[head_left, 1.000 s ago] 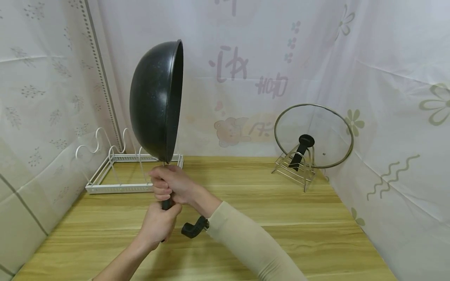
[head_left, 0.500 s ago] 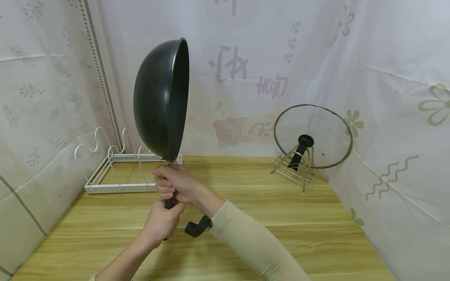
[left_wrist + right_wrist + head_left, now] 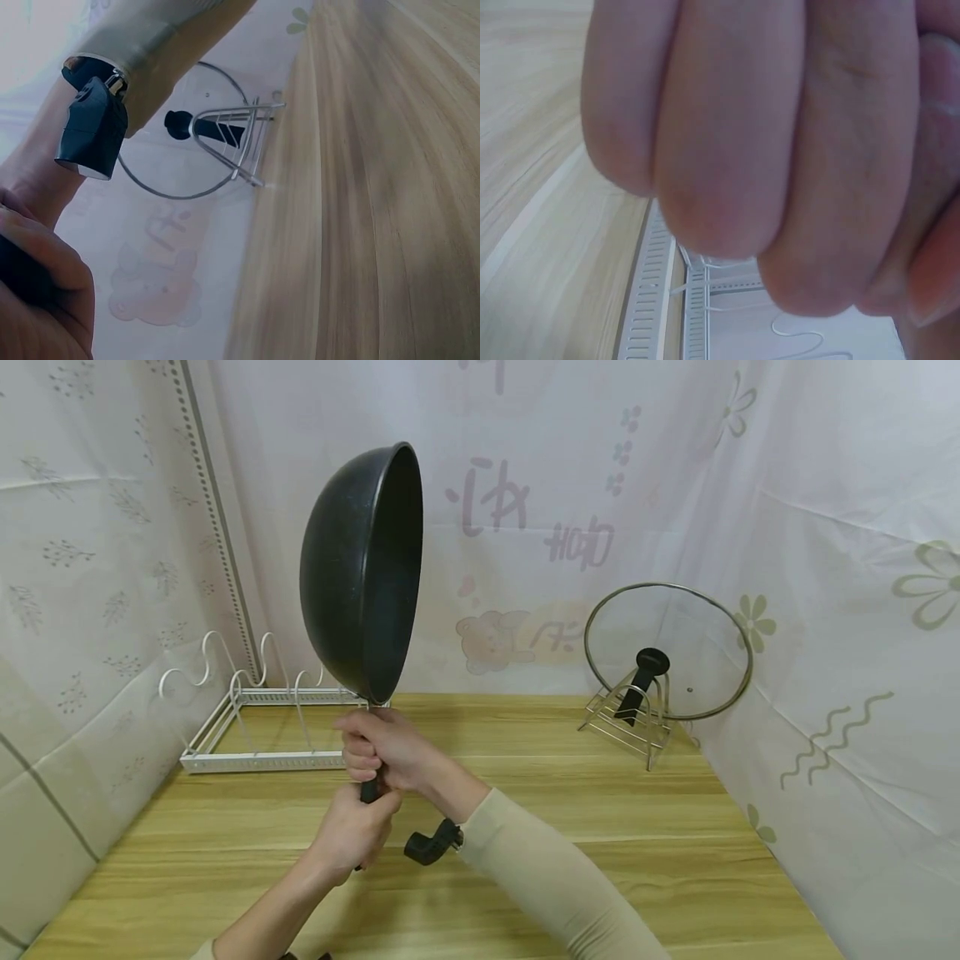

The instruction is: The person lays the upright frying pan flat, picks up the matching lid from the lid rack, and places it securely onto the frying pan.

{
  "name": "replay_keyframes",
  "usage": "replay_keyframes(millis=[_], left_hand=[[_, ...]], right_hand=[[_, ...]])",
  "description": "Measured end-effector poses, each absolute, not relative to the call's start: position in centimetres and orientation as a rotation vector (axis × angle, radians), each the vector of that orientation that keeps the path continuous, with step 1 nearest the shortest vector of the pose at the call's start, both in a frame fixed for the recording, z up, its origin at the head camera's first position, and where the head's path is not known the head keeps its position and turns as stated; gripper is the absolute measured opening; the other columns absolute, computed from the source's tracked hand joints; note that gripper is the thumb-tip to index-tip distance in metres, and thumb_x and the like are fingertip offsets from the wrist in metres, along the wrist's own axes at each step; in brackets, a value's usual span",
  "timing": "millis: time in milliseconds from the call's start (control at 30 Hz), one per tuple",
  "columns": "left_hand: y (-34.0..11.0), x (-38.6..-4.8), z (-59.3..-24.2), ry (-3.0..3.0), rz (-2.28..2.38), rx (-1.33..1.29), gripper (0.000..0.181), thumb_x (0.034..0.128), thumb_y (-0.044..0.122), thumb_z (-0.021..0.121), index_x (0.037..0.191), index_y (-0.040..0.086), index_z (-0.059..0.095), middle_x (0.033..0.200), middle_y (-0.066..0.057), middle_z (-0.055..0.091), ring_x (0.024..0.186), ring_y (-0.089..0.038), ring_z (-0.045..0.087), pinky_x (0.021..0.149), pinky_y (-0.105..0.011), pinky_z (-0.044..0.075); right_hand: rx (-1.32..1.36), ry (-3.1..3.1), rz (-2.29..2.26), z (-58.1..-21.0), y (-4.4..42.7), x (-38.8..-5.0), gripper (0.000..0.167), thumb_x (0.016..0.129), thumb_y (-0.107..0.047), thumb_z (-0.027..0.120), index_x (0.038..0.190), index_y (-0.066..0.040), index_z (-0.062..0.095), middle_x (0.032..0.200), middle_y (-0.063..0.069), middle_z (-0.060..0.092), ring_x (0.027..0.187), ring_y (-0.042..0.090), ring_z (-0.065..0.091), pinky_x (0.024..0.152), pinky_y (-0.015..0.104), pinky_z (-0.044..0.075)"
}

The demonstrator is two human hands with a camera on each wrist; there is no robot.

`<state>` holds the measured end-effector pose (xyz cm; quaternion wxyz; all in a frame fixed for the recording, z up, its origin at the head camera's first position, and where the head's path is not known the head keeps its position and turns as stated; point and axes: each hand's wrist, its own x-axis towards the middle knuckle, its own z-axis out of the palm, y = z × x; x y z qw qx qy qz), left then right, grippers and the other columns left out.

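Note:
A deep black wok [image 3: 337, 577] stands on end in the air, handle down, its hollow side turned to the right. Just below the bowl, my right hand [image 3: 386, 747] grips the upper part of the handle. Lower down, my left hand [image 3: 352, 831] holds the same black handle [image 3: 369, 791]. In the left wrist view the fingers of the left hand [image 3: 45, 285] wrap around the handle's end [image 3: 21, 274]. Curled fingers of the right hand [image 3: 742, 150] fill the right wrist view and hide the handle there.
Behind the hands at the left stands a white wire rack [image 3: 262, 762]. At the right back, a glass lid [image 3: 705, 652] with a black knob leans in a small metal stand [image 3: 648, 743]. All rest on a wooden tabletop [image 3: 600, 877] before patterned curtains.
Both hands have shifted a little to the right with the wok. The wok has turned slightly, so more of its inside shows. The rack, lid and stand have stayed put.

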<state>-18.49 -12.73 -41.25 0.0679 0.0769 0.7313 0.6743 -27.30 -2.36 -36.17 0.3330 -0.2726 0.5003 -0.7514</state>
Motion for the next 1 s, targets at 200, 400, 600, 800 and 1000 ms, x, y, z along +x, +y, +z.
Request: replay_keyframes(millis=[200, 400, 600, 800, 1000], left_hand=[[-12.8, -18.8, -41.2, 2.167, 2.011, 0.316, 0.050, 0.1017, 0.004, 0.051, 0.054, 0.010, 0.040, 0.039, 0.010, 0.038, 0.030, -0.006, 0.034, 0.033, -0.020, 0.029], [-12.8, -19.2, -41.0, 2.112, 2.000, 0.395, 0.048, 0.1019, 0.006, 0.049, 0.055, 0.008, 0.038, 0.040, 0.011, 0.037, 0.031, -0.005, 0.034, 0.034, -0.020, 0.030], [-12.6, -19.3, -40.8, 2.068, 2.000, 0.431, 0.047, 0.1023, 0.005, 0.048, 0.056, 0.008, 0.038, 0.041, 0.011, 0.037, 0.032, -0.005, 0.034, 0.035, -0.020, 0.030], [-12.4, -19.5, -40.7, 2.023, 1.995, 0.493, 0.050, 0.1024, 0.006, 0.047, 0.059, -0.008, 0.028, 0.042, 0.012, 0.037, 0.032, -0.004, 0.034, 0.035, -0.020, 0.030], [-12.2, -19.8, -40.6, 1.964, 2.004, 0.571, 0.050, 0.1031, 0.006, 0.047, 0.066, -0.019, 0.025, 0.042, 0.013, 0.037, 0.032, -0.003, 0.035, 0.034, -0.021, 0.030]], right_hand=[[-0.719, 1.312, -1.973, -36.1, -2.0, -27.4, 0.053, 0.112, -0.016, 0.045, 0.061, -0.020, 0.033, 0.053, -0.012, 0.034, 0.043, 0.002, 0.036, 0.046, 0.017, 0.032], [-0.732, 1.309, -2.009, -36.0, -1.7, -27.6, 0.052, 0.111, -0.014, 0.043, 0.061, -0.019, 0.033, 0.054, -0.011, 0.033, 0.044, 0.003, 0.035, 0.047, 0.017, 0.032], [-0.703, 1.307, -2.034, -35.8, -1.4, -27.6, 0.053, 0.112, -0.018, 0.046, 0.060, -0.021, 0.034, 0.054, -0.012, 0.033, 0.044, 0.002, 0.035, 0.047, 0.017, 0.032], [-0.689, 1.284, -2.044, -35.6, -0.9, -27.7, 0.054, 0.113, -0.021, 0.045, 0.060, -0.022, 0.035, 0.054, -0.013, 0.033, 0.044, 0.001, 0.035, 0.047, 0.017, 0.031], [-0.700, 1.251, -2.058, -35.4, -0.5, -27.8, 0.051, 0.115, -0.022, 0.042, 0.064, -0.021, 0.037, 0.055, -0.012, 0.034, 0.044, 0.002, 0.036, 0.048, 0.017, 0.031]])
